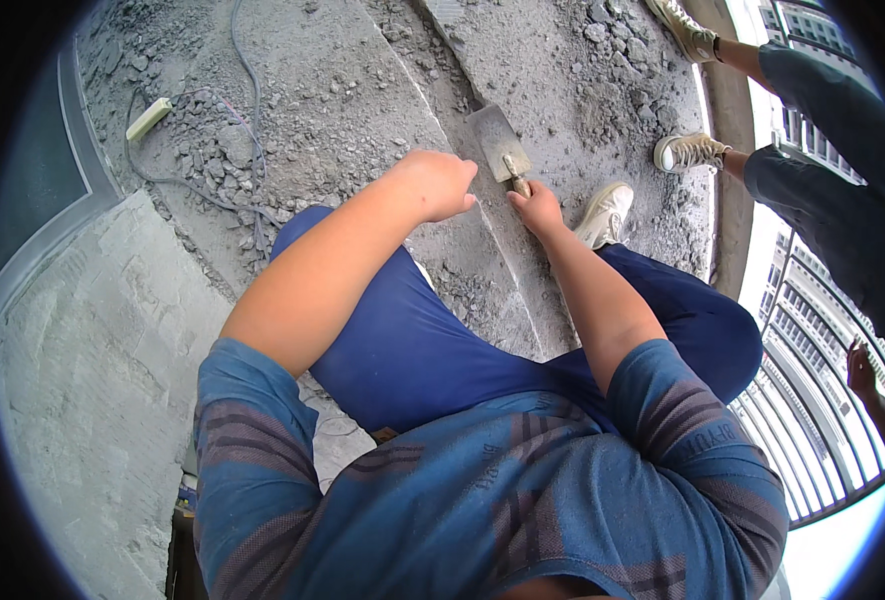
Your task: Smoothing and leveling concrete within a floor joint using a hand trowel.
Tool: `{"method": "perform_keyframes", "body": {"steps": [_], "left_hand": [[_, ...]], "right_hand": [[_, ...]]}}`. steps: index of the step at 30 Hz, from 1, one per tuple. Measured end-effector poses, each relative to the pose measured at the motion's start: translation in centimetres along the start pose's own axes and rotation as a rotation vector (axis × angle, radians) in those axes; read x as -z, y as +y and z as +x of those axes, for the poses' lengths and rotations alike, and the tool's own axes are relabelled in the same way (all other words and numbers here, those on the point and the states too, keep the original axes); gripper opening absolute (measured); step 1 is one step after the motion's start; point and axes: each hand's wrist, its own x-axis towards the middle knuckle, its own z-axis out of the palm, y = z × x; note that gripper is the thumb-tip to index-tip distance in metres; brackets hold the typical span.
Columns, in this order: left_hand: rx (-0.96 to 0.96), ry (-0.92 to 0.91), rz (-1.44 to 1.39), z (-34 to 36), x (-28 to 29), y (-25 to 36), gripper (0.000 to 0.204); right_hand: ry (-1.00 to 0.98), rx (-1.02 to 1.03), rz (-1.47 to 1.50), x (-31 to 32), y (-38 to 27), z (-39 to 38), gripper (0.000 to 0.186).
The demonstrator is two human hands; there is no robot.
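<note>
My right hand [539, 209] is wrapped round the wooden handle of a trowel [499, 140]. The trowel's flat, squared metal blade points away from me, over the grey, dusty floor. Left of it, my left hand [442, 186] is closed with the fingers curled under, beside a thin pale line [510, 268] that runs lengthwise over the floor. Whatever its fingers may pinch is hidden, and I cannot tell whether they touch the line. The two hands are a short way apart, above the ground between my bent knees.
Rubble [224, 160] lies at the left, with a grey cable [249, 75] and a pale power strip [149, 118]. More broken lumps [617, 40] lie far right. Another person's shoe [690, 152] is at the right, near a railing [812, 430]. A rough grey wall [92, 370] stands left.
</note>
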Motion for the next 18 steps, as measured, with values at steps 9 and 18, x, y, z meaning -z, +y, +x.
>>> {"method": "perform_keyframes", "body": {"steps": [9,18], "left_hand": [[0.138,0.031,-0.145,-6.9,-2.1,-5.7,0.045],[0.298,0.155,-0.299,-11.9,-4.0,-5.0,0.049]], "right_hand": [[-0.109,-0.105,0.254,-9.1,6.8,6.6,0.028],[0.007,-0.017,0.058,-9.1,-0.1,11.6,0.038]]}}
